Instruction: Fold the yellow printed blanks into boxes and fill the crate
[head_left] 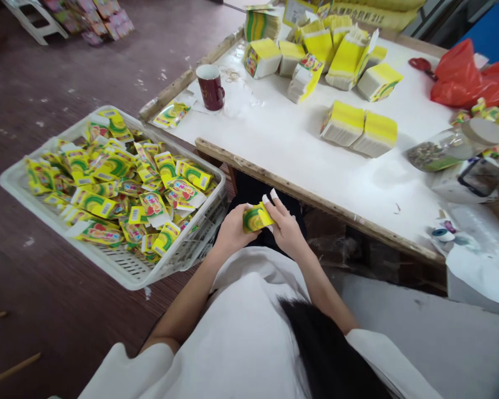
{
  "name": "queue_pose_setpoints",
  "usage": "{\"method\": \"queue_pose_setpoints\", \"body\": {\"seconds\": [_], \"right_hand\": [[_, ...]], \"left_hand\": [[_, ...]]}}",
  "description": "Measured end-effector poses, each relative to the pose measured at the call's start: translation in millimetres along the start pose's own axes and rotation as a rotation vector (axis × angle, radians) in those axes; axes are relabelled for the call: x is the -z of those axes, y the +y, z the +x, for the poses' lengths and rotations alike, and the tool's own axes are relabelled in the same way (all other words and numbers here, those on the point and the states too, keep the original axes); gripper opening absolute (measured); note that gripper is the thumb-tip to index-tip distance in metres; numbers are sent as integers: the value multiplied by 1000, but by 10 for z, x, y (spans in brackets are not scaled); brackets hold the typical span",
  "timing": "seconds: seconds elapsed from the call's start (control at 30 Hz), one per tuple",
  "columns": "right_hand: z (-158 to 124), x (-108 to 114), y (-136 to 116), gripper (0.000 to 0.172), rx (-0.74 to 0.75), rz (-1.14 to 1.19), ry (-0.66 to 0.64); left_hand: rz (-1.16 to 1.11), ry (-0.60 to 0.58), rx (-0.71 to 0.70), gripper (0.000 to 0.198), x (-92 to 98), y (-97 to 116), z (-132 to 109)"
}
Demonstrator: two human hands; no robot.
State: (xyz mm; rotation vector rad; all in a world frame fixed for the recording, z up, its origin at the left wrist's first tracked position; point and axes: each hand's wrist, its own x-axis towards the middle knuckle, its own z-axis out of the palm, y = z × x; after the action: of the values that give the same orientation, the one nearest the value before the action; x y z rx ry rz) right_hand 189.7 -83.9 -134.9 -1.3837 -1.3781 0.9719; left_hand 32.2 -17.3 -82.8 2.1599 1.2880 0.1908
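- Maroon floor point(8, 233) lies to our left, and a white-topped table point(270, 130) stretches ahead and to the right of us.
- Between our two hands, above our lap and just short of the table's near edge, is a small yellow-and-green carton point(255, 219); its long axis runs crosswise from one hand to the other, the right end slightly farther from us.
- Our left hand point(233, 226) wraps the carton's left end, pinching it.
- Our right hand point(288, 228) meets the other end with two white-covered fingertips point(274, 194) stretched forward; with the thumb mostly hidden, we cannot tell whether it grips. Both hands are about equally near.
- Beside our left forearm, a white plastic crate point(133, 280) holds a heap of similar cartons point(153, 208); the left hand is nearer to it.
- Farther off, ahead and rightward on the table, two carton bundles point(343, 123) stand side by side, nearer our right hand.
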Motion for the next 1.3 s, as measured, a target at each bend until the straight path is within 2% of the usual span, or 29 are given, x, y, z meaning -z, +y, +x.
{"method": "queue_pose_setpoints", "body": {"seconds": [0.1, 0.17, 0.27, 0.37, 0.43, 0.5, 0.57, 0.6, 0.63, 0.7, 0.73, 0.77, 0.8, 0.83, 0.87, 0.93, 1.0, 1.07, 1.17, 1.3], "right_hand": [[-7, 51, 57, 48, 39, -39, -119], [2, 114, 67, 40, 51, -45, -149], [33, 234, 61, 29, 99, -29, -196], [54, 249, 36, 26, 112, 1, -234], [52, 154, 14, 35, 71, 48, -163], [40, 21, 5, 54, 13, 131, -49], [25, -72, 29, 75, -35, 238, 15], [17, -87, 59, 80, -61, 280, 14], [10, -78, 100, 77, -92, 294, 5], [-8, -15, 206, 55, -183, 187, -24], [-19, 23, 260, 42, -246, 67, -35], [-32, 53, 309, 33, -310, -76, -47], [-46, 67, 350, 28, -366, -216, -61], [-60, 62, 379, 29, -409, -333, -78], [-73, 39, 399, 31, -440, -421, -93], [-94, -43, 417, 31, -466, -518, -95], [-105, -128, 424, 28, -473, -550, -78], [-102, -180, 435, 24, -469, -549, -71], [-84, -200, 453, 21, -453, -528, -73], [-73, -212, 451, 21, -447, -477, -66]], "left_hand": [[24, -76, 18, 54, 182, 51, -1], [28, -110, 10, 55, 263, 70, 16], [35, -152, 15, 59, 335, 75, 55], [98, -134, -14, 58, 353, 86, 82], [118, -119, -19, 57, 332, 102, 76], [96, -112, -16, 56, 295, 102, 52], [-19, -83, -14, 57, 267, 53, 27], [-129, -23, -2, 60, 265, 2, 22], [-268, 86, 21, 63, 274, -66, 26], [-574, 409, 98, 69, 312, -236, 62], [-693, 579, 140, 69, 331, -323, 90], [-777, 691, 182, 67, 339, -401, 119], [-816, 748, 221, 66, 330, -461, 143], [-832, 754, 260, 65, 299, -499, 158], [-826, 699, 293, 63, 246, -515, 162], [-738, 498, 321, 61, 83, -495, 143], [-539, 270, 303, 58, -109, -458, 110], [-349, 123, 294, 57, -276, -452, 87], [-262, 44, 309, 57, -415, -509, 73], [-284, 40, 303, 56, -428, -562, 52]]}}
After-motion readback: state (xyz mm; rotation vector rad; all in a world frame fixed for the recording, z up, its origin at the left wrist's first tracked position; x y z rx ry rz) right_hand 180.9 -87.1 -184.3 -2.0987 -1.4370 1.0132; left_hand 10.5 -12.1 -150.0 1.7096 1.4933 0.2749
